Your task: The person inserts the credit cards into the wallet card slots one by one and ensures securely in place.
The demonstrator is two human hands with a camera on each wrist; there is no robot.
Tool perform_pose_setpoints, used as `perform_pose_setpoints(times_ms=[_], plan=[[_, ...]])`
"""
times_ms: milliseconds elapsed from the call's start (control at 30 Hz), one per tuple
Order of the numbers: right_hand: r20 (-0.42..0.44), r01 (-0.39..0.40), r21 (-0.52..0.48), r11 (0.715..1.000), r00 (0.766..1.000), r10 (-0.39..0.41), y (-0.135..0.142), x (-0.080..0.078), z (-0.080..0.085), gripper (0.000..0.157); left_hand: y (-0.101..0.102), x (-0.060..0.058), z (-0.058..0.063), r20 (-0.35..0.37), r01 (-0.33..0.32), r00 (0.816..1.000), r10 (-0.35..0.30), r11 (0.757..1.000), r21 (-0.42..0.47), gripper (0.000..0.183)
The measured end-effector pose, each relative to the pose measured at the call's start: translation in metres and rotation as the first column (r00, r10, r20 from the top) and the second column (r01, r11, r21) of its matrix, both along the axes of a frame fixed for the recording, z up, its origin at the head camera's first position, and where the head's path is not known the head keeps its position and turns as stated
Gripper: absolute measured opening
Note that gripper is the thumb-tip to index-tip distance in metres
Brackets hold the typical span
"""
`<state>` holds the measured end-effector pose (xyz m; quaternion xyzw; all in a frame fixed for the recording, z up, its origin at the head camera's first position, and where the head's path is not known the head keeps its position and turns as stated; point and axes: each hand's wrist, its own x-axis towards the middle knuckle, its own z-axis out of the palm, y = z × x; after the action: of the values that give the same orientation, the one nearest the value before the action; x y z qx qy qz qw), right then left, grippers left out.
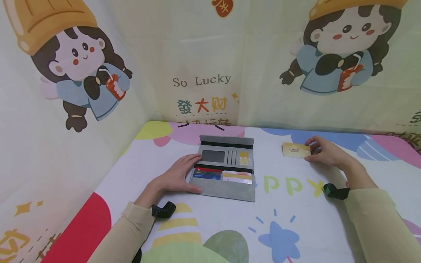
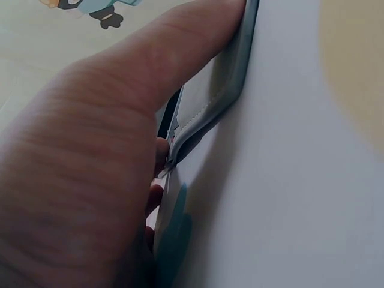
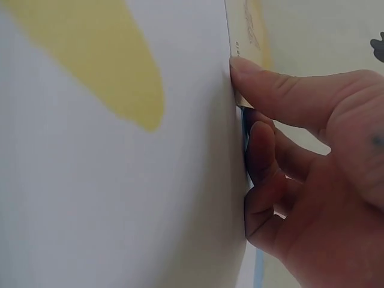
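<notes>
A grey wallet [image 1: 227, 195] lies unfolded on the table, with cards in its slots. In the lower pockets are a red and blue card [image 1: 207, 174] and a white and gold card [image 1: 236, 176]; a yellow card [image 1: 243, 158] shows in an upper slot. My left hand [image 1: 179, 175] rests at the wallet's left side, fingers stretched along the upper part, thumb [image 2: 162, 54] on the lower flap. To the right, my right hand [image 1: 329, 153] pinches the right end of a gold card [image 1: 294, 150] close over the table, its thumb [image 3: 270, 87] on the near corner.
The table is covered by a printed cloth [image 1: 243, 226] with colourful shapes and letters. A cartoon-print curtain [image 1: 204, 47] hangs behind the table and along the left side. Each wrist wears a small black camera, on the left [image 1: 164, 210] and right.
</notes>
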<state>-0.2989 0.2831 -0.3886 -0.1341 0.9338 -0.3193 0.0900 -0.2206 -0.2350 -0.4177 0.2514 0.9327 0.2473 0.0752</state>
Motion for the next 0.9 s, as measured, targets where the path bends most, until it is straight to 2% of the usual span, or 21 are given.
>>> perform_pose_setpoints(times_ms=[267,400,667,900], plan=[[0.004,-0.038,0.006,0.999,0.999,0.038,-0.0005,0.0036,0.0006,0.069,-0.0009,0.0011,-0.0008,-0.005,0.002,1.000,-0.002,1.000,0.003,0.111],[0.021,-0.029,0.011,1.000,0.999,0.028,0.0000,0.0054,0.0006,0.072,-0.0007,0.0014,-0.0011,-0.010,0.007,1.000,-0.007,1.000,0.003,0.111],[-0.004,-0.025,0.010,1.000,1.000,0.025,0.0003,0.0073,0.0010,0.072,0.0007,0.0026,-0.0014,-0.013,0.003,1.000,-0.003,1.000,-0.005,0.111],[0.047,-0.001,0.028,1.000,0.999,0.000,0.0005,0.0076,0.0017,0.079,0.0016,0.0038,-0.0006,-0.015,0.005,1.000,-0.005,1.000,-0.007,0.111]])
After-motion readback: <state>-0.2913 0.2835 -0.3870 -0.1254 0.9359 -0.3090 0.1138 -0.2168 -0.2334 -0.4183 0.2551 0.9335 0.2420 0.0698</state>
